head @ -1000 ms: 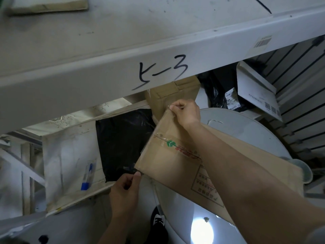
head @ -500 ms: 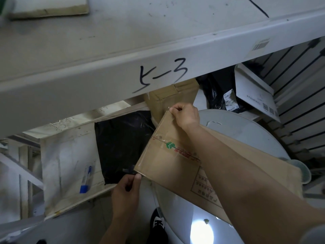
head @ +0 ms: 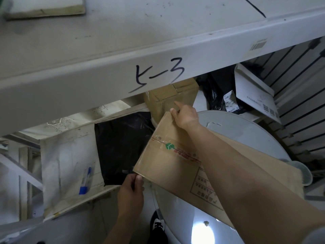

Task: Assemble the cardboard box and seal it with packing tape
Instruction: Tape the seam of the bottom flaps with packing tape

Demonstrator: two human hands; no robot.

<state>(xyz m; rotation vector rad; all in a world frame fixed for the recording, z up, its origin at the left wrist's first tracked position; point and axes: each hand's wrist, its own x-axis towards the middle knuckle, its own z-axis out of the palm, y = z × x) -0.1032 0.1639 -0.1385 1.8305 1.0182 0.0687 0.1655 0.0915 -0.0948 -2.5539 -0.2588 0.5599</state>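
A flattened brown cardboard box with a green logo and red print lies tilted over a round white table. My right hand grips its far upper corner, thumb on top, index finger pointing away. My left hand pinches the near lower-left corner from below. A strip of clear tape runs across the printed face. No tape roll is in view.
A grey shelf beam marked with handwriting hangs overhead. Below it sit a taped brown carton, a black plastic bag, a worn white box wall with a blue pen, and a white mailer. A shoe stands by the table.
The flat box and both hands have barely shifted. My right index finger has lifted off the corner and now points away.
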